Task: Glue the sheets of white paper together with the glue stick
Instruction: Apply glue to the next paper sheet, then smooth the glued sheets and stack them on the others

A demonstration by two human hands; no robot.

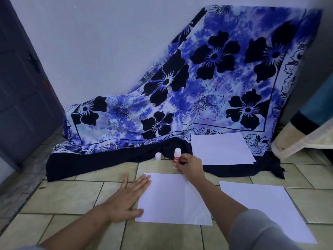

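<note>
The left hand (126,199) lies flat, fingers straight, pinning the left edge of the nearest sheet (173,199) to the floor (72,195). Just beyond that sheet's far edge, the right hand (191,166) grips the glue stick (176,158) upright, with a white cap (158,156) just left of it.

The sheets (173,197) are white, the glue stick (176,160) white with red label, the cloth (198,87) blue with perhaps black flowers.

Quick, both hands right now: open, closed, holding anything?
Left hand: open, flat on the left edge of the centre sheet.
Right hand: grips the glue stick.
</note>
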